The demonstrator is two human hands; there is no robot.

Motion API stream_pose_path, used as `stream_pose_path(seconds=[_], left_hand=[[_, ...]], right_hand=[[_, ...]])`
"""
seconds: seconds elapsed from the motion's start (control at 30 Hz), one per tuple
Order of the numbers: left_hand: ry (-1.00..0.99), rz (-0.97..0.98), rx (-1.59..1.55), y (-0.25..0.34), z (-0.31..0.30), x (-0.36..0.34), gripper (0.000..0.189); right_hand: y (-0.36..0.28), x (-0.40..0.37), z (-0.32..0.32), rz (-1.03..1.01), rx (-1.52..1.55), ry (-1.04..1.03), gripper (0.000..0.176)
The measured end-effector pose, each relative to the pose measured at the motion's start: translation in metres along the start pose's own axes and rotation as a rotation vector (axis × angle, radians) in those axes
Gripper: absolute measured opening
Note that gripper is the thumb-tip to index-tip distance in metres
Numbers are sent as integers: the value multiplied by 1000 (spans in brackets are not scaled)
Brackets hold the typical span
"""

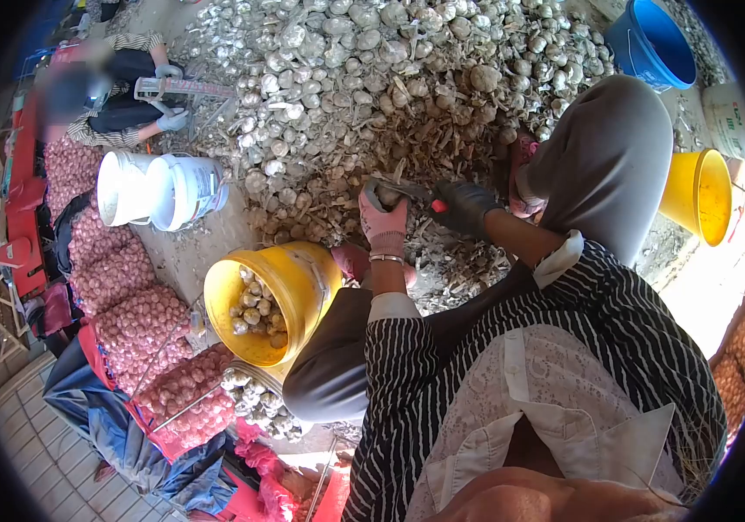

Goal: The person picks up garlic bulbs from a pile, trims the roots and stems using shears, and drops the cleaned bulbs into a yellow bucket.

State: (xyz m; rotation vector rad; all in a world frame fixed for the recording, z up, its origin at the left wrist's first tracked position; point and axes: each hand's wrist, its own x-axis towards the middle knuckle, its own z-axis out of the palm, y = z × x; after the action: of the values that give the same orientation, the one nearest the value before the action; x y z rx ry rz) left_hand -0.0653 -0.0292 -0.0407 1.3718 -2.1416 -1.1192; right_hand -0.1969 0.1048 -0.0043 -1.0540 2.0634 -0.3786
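A: Entry one?
B: Garlic bulb (387, 197), rounded, pale; located above the heap's near edge, in the left hand (383, 222). Pink glove, fingers closed around the bulb.

A: Entry two?
B: Cutting tool (407, 187), probably shears; narrow metal, red at the handle. Right hand (466, 207), dark glove, fingers clamped on the handle.

A: Step in hand?
B: Judged: working the tool at the bulb; exact contact cannot be told. The next move calls for a firm left hold and a controlled right squeeze.

A: Surrounding stock?
B: Garlic heap (329, 96), knobbly, papery; yellow bucket (317, 271), smooth plastic, bulbs inside; net sacks (133, 326), reddish, bulging.
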Motion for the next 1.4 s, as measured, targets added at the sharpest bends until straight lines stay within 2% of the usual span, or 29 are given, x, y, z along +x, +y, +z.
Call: stream_pose_path(seconds=[0.03,0.07,0.1,0.17,0.2,0.23,0.3,0.33,0.37,0.43,0.47,0.53,0.57,0.63,0.67,0.73,0.77,0.83,0.87,0.9,0.97,1.13,1.2,1.33,1.4], left_hand=[[68,76,148,-2,-3,-6,64],[147,161,-23,-4,-5,-7,55],[159,168,-23,-6,-7,-13,55],[-1,-275,-860,37,-28,-30,39],[-180,-441,-1095,42,-38,-32,44],[-162,-433,-1093,41,-39,-38,44],[-361,-579,-1378,39,-37,-50,56],[-412,-537,-1443,34,-42,-48,59],[-409,-535,-1444,31,-40,-50,59],[-274,-481,-1544,25,-33,-54,58],[-273,-482,-1546,20,-31,-55,58],[-273,-245,-1321,14,-29,-60,50],[-275,-251,-1323,14,-28,-62,50],[-147,-267,-1666,18,-27,-63,38],[-148,-272,-1671,7,-26,-61,38],[-215,-114,-1747,-14,-30,-55,26],[-209,-116,-1755,-10,-32,-56,26],[132,-150,-1056,-10,-36,-60,35],[183,-129,-1108,-17,-35,-55,47],[186,-135,-1111,-20,-33,-54,47],[273,31,-705,-20,-30,-56,48],[151,-34,-804,-30,-33,-62,52],[49,29,-883,-33,-38,-66,46],[-100,-32,-897,-34,-55,-69,32],[-296,-268,-1353,-16,-63,-69,32]], right_hand=[[-3,-4,-1,-9,89,2,41],[-6,-8,-2,-17,179,2,39],[-10,-12,-4,-29,175,9,39],[-21,-21,-9,-81,245,-27,38],[-24,-24,-6,-99,242,-29,38],[-26,-27,-3,-140,241,5,38],[-29,-31,2,-192,241,34,38],[-30,-34,1,-199,234,14,39],[-29,-37,1,-201,226,-5,39],[-28,-38,2,-207,216,5,38],[-28,-39,4,-208,213,12,37],[-25,-39,6,-232,182,-3,36],[-23,-38,5,-258,150,-12,35],[-9,-20,29,-218,243,7,34],[-8,-18,33,-184,336,30,33],[-7,-21,26,-184,283,66,33],[-10,-24,20,-189,237,101,34],[-16,-28,15,-260,197,143,33],[-18,-29,13,-333,165,192,33],[-20,-29,12,-331,162,186,33],[-23,-30,14,-419,-67,233,42],[-27,-32,10,-409,-173,168,50],[-29,-33,9,-407,-194,156,51],[-29,-30,3,-432,-183,155,53],[-26,-32,0,-410,-212,125,52]])
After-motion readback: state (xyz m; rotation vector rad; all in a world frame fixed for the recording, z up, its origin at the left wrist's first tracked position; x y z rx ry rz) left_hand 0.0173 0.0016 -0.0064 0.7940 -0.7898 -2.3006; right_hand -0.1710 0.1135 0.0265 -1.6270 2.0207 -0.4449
